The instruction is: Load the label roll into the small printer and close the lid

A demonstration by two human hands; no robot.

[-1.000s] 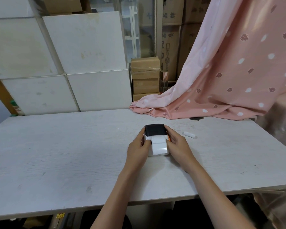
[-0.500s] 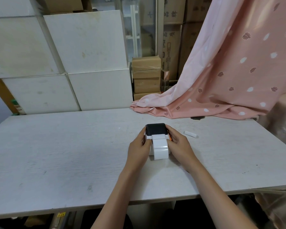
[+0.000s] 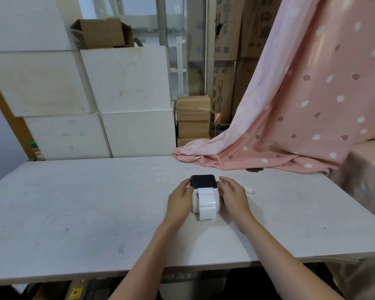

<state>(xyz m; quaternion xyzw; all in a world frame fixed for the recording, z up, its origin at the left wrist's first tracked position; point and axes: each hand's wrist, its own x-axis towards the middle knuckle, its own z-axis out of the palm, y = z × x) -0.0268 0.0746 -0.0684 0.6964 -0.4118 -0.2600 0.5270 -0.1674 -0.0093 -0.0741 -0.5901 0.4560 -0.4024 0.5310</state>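
A small white printer with a black lid sits mid-table. A strip of white labels hangs out of its front and reaches the table. My left hand rests against the printer's left side, fingers touching the lid's left edge. My right hand lies along the right side, fingers curved beside the lid. The lid looks lowered over the body. The roll itself is hidden inside.
A small white cylinder lies on the table right of my right hand. Pink dotted cloth drapes onto the table's far right. White foam blocks and cardboard boxes stand behind the wooden table.
The label strip now hangs further out of the printer's front. Both hands stay at its sides, fingers shifted up toward the lid. The camera has tilted up.
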